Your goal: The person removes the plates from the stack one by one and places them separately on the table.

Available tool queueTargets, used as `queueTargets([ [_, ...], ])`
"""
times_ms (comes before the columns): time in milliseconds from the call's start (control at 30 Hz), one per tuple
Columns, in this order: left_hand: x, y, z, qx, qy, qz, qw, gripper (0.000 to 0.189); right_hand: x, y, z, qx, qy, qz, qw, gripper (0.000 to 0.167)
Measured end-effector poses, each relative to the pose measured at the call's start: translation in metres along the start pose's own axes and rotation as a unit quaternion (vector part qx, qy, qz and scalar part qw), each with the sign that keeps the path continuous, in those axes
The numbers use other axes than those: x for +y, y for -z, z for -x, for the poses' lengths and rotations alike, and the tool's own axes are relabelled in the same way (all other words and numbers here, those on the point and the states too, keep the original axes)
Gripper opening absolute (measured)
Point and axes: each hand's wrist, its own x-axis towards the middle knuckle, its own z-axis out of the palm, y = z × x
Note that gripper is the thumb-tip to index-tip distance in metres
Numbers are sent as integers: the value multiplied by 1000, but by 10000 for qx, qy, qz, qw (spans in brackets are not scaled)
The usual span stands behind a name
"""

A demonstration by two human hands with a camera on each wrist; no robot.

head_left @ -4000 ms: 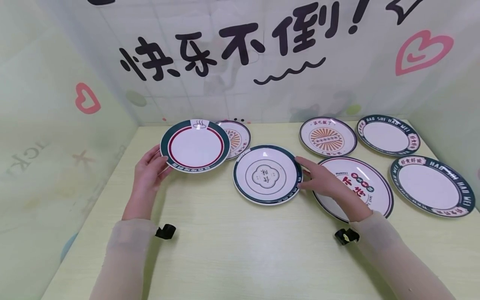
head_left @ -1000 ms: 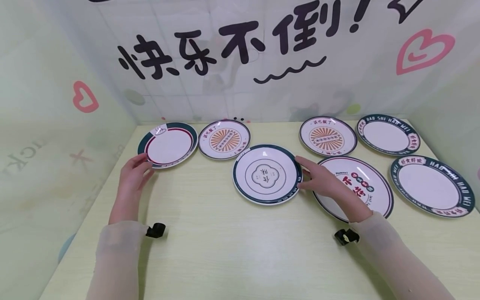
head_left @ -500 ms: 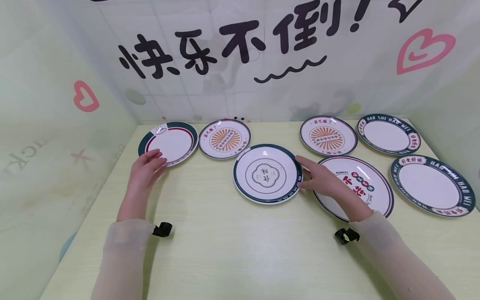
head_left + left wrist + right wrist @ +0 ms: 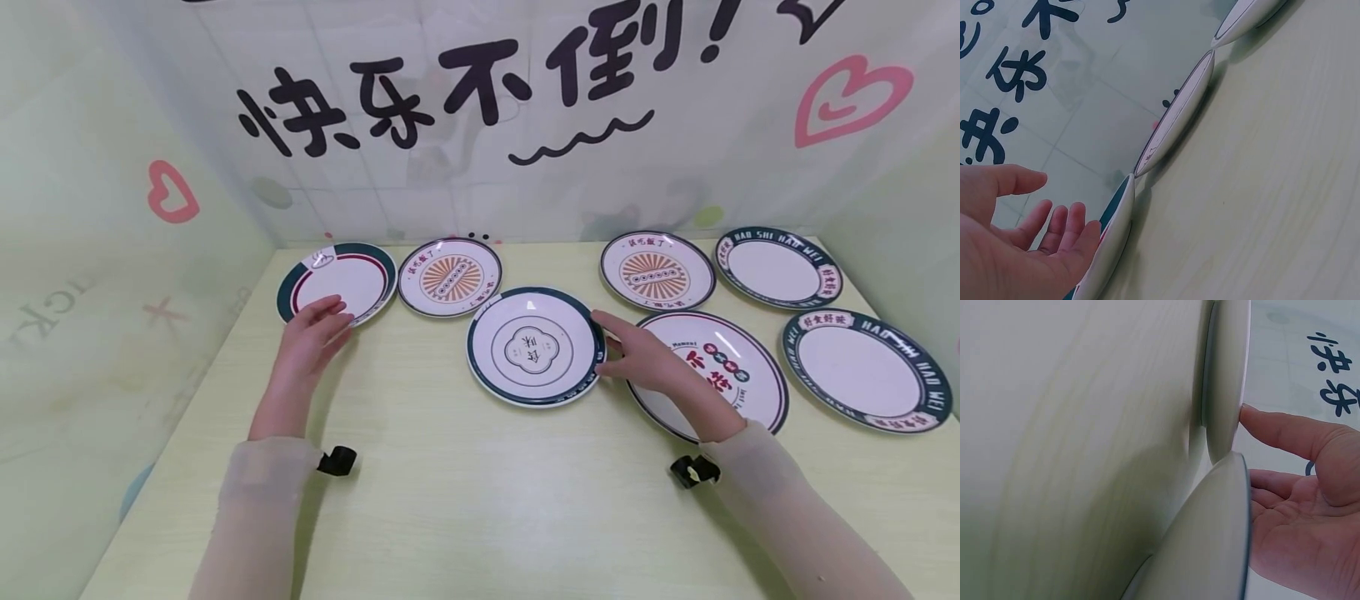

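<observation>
At the back left lies a green-rimmed plate with a red ring. My left hand hovers over its near edge, hiding part of the rim, with fingers loosely spread and holding nothing. In the left wrist view the left hand has its thumb apart from the fingers. In the middle is a green-rimmed plate with a lobed emblem. My right hand touches its right rim with thumb and fingertips, without curling round it. The right wrist view shows the right thumb against a plate's edge.
Small sunburst plates stand at the back, one left and one right. A large plate with red lettering lies partly under my right forearm. Two oval plates are at the far right. A printed wall bounds the back.
Four seconds ago my left hand held the red-ringed plate before the left sunburst plate. It now lies farther left, released, and the hand has drifted right. The right hand stays put.
</observation>
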Motion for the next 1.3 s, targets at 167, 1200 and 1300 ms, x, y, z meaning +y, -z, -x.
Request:
queueTargets([
  [167, -2, -6, 1, -124, -44, 60, 9999, 46, -2, 0, 1, 23, 47, 19, 10000, 80],
  [1200, -20, -41, 7, -677, -104, -484, 9965, 52, -4, 0, 2, 24, 169, 13, 9999, 78],
  [1300, -24, -45, 7, -753, -118, -548, 9956, 52, -4, 0, 2, 21, 179, 14, 9998, 78],
])
